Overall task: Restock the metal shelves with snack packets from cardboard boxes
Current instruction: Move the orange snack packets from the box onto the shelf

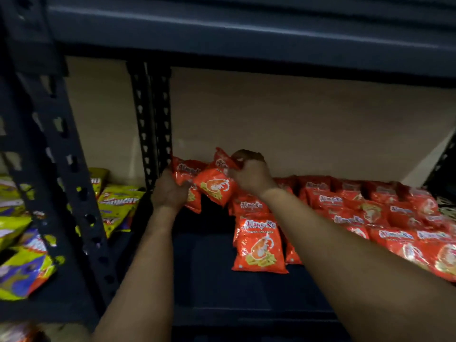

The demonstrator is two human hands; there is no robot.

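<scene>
left hand (170, 191) grips red packet (191, 193) at rear-left by post (158, 124) | right hand (249, 172) pinches tilted packet (217, 187) top | shelf (204, 267) gap lies below-front, long axis upright, right nearer

Dark metal shelf (204, 272) with rows of orange snack packets (260, 245)

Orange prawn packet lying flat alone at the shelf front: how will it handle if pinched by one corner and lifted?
The front orange packet looks puffed with a crinkly film skin, so it is probably light and would sag from a corner pinch. Its glossy surface may slip. The packets gripped by the left hand and right hand bend similarly.
</scene>
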